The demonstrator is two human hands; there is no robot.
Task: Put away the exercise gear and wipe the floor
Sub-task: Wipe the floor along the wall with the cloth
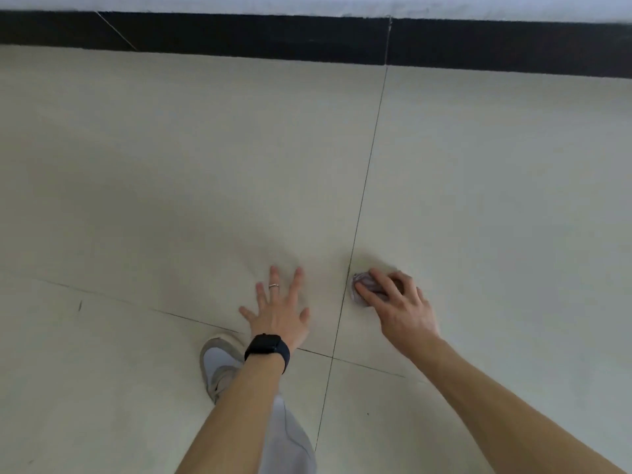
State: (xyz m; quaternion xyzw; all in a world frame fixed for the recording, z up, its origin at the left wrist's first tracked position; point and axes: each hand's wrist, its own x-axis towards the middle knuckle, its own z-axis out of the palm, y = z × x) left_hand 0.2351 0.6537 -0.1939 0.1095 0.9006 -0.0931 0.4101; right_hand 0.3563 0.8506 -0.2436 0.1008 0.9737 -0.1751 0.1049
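My right hand (396, 302) holds a small crumpled grey cloth (363, 285) down on the pale tiled floor (205, 165), just right of a grout line; its fingers curl over the wad. My left hand (278, 311) lies flat on the floor with fingers spread, left of that same grout line, a ring on one finger and a black watch on the wrist. No exercise gear shows in this view.
A black skirting strip (307, 39) runs along the wall base at the top. My grey shoe (219, 360) and light trouser leg (287, 439) sit just behind the left hand. Dark grout lines cross near the hands.
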